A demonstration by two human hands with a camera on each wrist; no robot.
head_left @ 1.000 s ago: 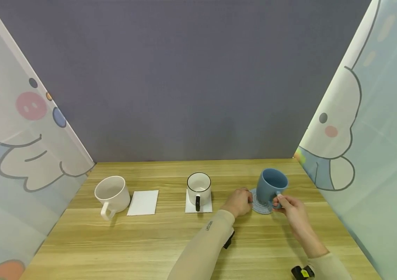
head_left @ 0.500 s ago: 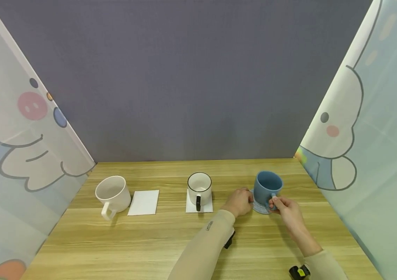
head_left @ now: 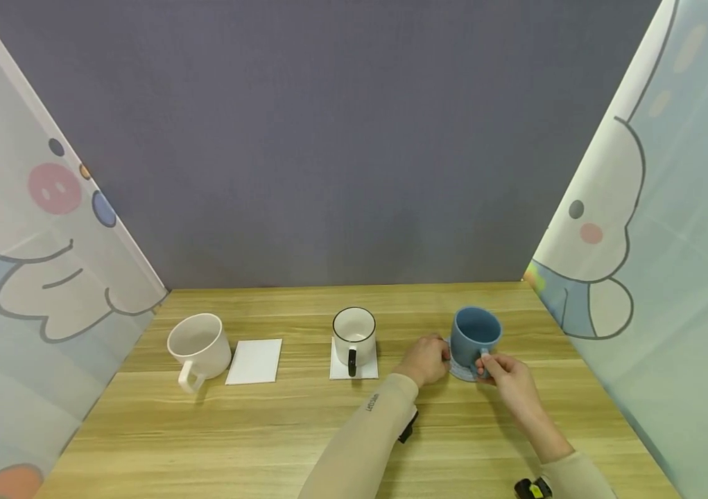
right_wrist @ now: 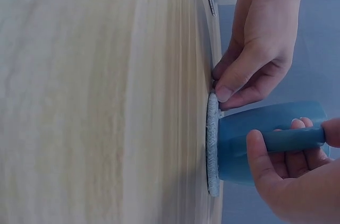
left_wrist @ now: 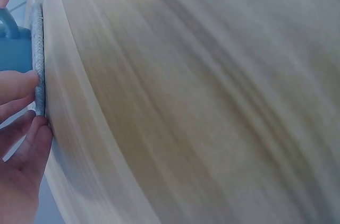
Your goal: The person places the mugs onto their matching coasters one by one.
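A blue mug [head_left: 475,336] stands upright on a round grey-blue woven coaster [head_left: 462,372] at the table's right side. My right hand [head_left: 512,381] grips the mug by its handle, with fingers curled through the loop in the right wrist view. Pinching the coaster's left edge is my left hand [head_left: 425,360]; its thumb and fingertips meet at the woven rim in the left wrist view. In the right wrist view the mug's base [right_wrist: 228,147] sits against the coaster's top face.
Left of my left hand, a white mug with a black rim and handle [head_left: 354,336] stands on a white square coaster [head_left: 336,371]. Farther left is another white square coaster [head_left: 254,361], beside a wide cream mug [head_left: 200,350] on the wooden table [head_left: 235,436]. A grey panel [head_left: 354,138] rises behind.
My right hand has brought the blue mug left and slightly down onto the middle of the coaster. My left hand has kept its place at the coaster's edge.
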